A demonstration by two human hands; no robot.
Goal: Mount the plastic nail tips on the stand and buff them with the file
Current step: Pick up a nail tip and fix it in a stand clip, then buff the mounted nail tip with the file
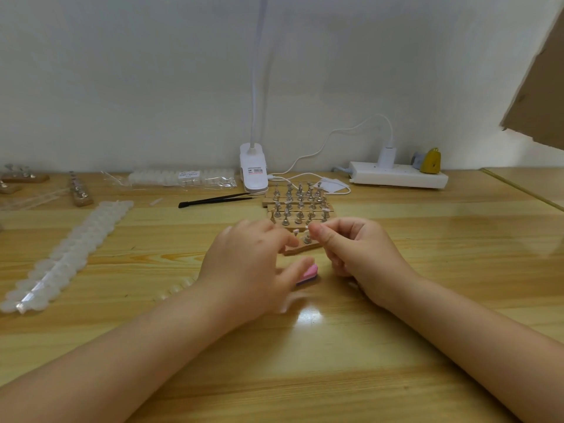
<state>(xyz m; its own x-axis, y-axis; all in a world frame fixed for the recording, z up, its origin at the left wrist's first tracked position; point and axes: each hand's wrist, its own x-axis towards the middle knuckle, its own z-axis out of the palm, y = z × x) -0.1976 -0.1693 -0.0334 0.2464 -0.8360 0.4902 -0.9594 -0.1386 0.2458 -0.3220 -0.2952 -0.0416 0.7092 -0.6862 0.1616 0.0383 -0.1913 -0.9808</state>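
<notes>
Nail tip, too small to be confirmed, is apparently pinched by the right hand (351, 254) above the nearest wooden stand (302, 247), steadied by relaxed left-hand fingers (287, 239); a slip could dislodge it.

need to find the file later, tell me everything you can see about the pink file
The pink file is a small block, pink on top with a darker purplish side, looking like foam. It lies flat on the wooden table, just in front of the nearest wooden stand. The left hand covers most of it, one finger lying across its near end.
</notes>
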